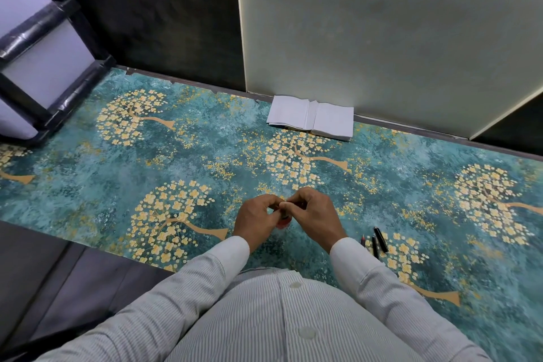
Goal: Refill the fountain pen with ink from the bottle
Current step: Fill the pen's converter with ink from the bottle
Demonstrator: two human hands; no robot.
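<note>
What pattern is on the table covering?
Teal mottled table covering with golden-yellow blossoming trees; head view shows it.

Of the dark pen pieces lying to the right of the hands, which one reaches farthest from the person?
The rightmost pen piece: black, thickest, with a pale band at its far tip. The middle piece and the thin reddish piece stop nearer the person.

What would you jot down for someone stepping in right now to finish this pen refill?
Left hand and right hand: fingers curled, meeting over a small object with some red showing beneath; it is mostly hidden, so I cannot identify it.
Black pen parts lie apart on the patterned table, right of the right hand.
Open notebook sits by the wall.
Done: pen dismantled.
Left: fill, reassemble.
</note>
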